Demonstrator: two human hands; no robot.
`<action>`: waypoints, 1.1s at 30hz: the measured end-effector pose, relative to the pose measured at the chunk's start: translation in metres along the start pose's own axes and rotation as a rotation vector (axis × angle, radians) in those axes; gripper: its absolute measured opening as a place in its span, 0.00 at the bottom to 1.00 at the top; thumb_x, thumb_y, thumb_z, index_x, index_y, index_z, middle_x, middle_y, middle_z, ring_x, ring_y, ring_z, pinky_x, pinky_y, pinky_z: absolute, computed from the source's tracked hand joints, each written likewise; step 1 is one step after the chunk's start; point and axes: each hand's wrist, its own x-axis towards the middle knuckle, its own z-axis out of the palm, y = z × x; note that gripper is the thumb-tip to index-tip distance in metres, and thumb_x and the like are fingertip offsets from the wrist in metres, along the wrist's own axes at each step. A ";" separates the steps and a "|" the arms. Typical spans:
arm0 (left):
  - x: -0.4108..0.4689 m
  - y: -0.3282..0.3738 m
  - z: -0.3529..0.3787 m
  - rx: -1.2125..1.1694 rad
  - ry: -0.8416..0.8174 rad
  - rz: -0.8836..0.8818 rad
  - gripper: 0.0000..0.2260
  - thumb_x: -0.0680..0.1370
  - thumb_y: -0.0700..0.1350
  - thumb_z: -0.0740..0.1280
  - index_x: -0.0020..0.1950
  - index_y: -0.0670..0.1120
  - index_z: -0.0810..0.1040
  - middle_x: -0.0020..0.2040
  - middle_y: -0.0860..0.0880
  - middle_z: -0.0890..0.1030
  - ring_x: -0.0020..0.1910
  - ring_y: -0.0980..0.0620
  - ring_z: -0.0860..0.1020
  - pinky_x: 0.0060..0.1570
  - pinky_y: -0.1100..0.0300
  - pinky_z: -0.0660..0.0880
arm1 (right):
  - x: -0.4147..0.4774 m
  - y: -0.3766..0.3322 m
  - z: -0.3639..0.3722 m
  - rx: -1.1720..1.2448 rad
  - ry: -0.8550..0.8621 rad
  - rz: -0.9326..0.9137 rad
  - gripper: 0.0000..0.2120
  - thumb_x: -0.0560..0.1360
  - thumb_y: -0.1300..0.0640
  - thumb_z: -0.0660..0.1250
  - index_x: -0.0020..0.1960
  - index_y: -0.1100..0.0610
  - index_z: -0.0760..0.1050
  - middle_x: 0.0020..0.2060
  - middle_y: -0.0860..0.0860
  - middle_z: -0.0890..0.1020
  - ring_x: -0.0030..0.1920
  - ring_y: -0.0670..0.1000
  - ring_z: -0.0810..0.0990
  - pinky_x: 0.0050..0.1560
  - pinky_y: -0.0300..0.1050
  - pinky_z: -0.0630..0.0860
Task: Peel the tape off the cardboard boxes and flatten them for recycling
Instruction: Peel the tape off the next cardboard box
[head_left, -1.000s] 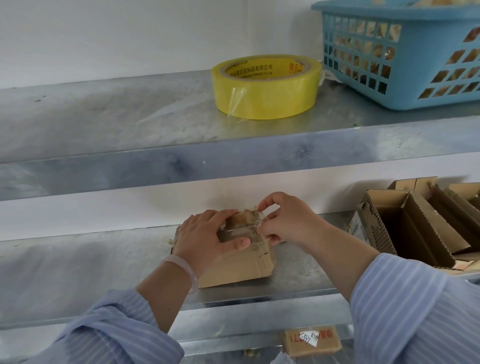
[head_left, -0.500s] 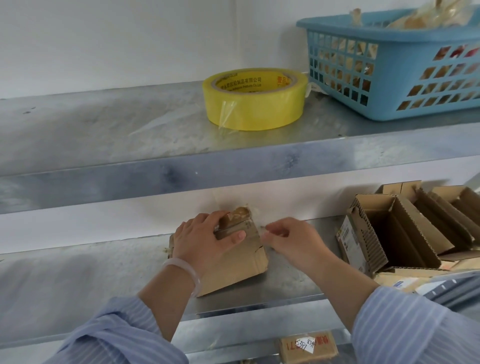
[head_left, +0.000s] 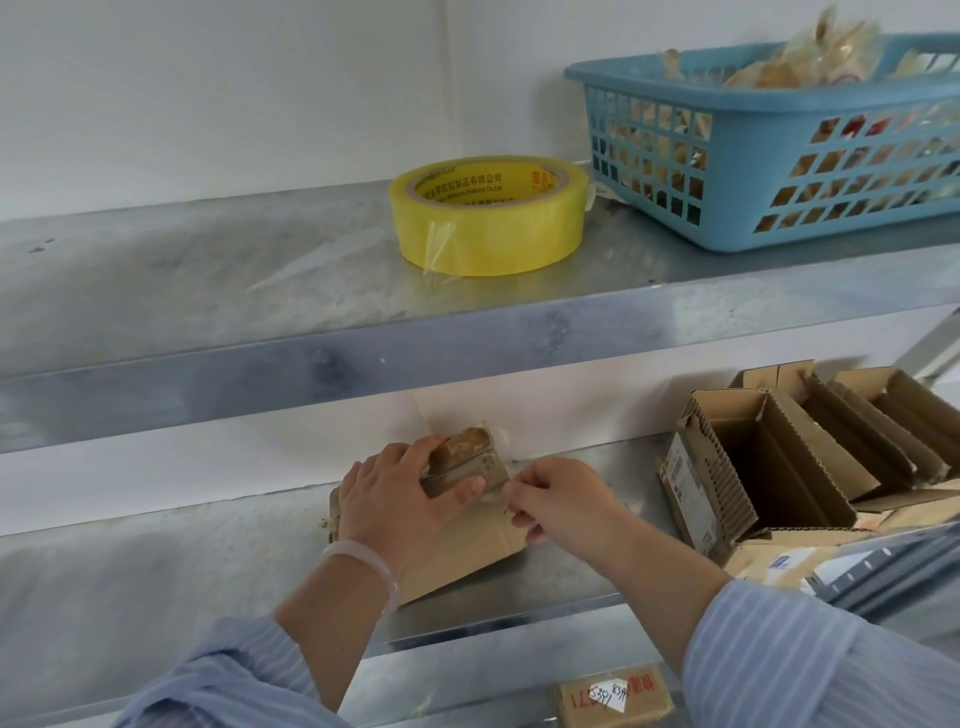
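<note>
Holding box (head_left: 467, 551) on the lower shelf (head_left: 571, 577): your left hand (head_left: 395, 499) grips its top, steadying it; your right hand (head_left: 563, 506) pinches tape (head_left: 496, 493) at its right edge, fingers (head_left: 523, 487) closed, likely to peel.

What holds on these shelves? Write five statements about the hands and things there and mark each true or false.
The left hand grips the small cardboard box on the lower shelf. True.
The yellow tape roll sits on the lower shelf. False: that roll lies on the upper shelf.
The right hand pinches a tape strip at the box's right edge. True.
The blue basket is empty. False: crumpled scraps fill it.
Right of the hands stand open cardboard boxes. True.
</note>
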 end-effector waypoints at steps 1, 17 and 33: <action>0.000 0.000 0.000 -0.001 0.001 0.006 0.33 0.68 0.77 0.48 0.68 0.63 0.64 0.65 0.58 0.71 0.63 0.51 0.70 0.67 0.51 0.64 | 0.000 -0.002 -0.003 0.013 -0.001 -0.019 0.07 0.77 0.55 0.65 0.44 0.57 0.79 0.38 0.51 0.85 0.43 0.53 0.84 0.48 0.50 0.82; -0.015 -0.005 -0.002 -0.050 -0.045 0.128 0.31 0.69 0.76 0.50 0.70 0.66 0.60 0.65 0.63 0.69 0.66 0.55 0.67 0.73 0.49 0.54 | 0.007 -0.026 -0.019 -0.134 0.202 -0.260 0.03 0.75 0.50 0.68 0.43 0.46 0.77 0.42 0.41 0.81 0.42 0.40 0.79 0.39 0.34 0.72; -0.008 -0.011 -0.016 -0.603 -0.040 -0.027 0.07 0.75 0.57 0.67 0.43 0.55 0.79 0.39 0.56 0.80 0.43 0.56 0.77 0.48 0.57 0.76 | 0.011 -0.025 0.020 0.251 -0.001 -0.251 0.12 0.77 0.66 0.64 0.50 0.50 0.79 0.45 0.46 0.84 0.46 0.43 0.84 0.53 0.41 0.81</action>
